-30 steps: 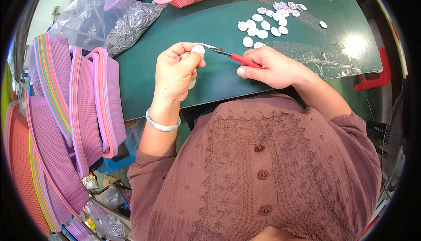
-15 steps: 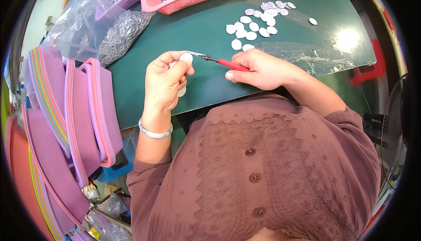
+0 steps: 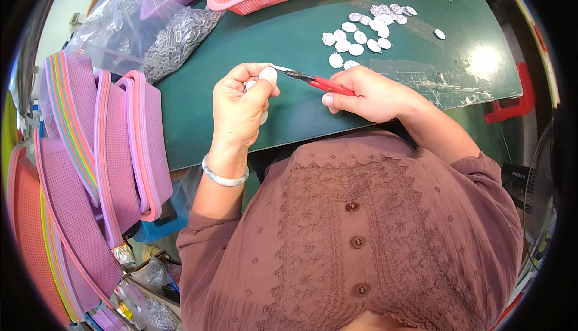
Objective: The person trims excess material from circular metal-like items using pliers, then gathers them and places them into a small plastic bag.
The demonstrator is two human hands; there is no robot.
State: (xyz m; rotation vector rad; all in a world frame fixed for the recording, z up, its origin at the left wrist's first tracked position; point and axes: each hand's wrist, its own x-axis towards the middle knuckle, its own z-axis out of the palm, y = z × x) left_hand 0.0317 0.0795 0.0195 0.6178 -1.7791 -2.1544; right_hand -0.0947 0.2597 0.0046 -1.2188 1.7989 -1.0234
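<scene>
Left of upper centre in the frame, the left hand [image 3: 238, 106] is pinching a pale disc [image 3: 268, 76] while the right hand [image 3: 374, 94] is gripping red-handled pliers [image 3: 320, 83], tips lying by the disc's edge.

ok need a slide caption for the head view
At a green table, the left hand pinches a pale disc while the right hand holds red-handled pliers at its edge.
</scene>
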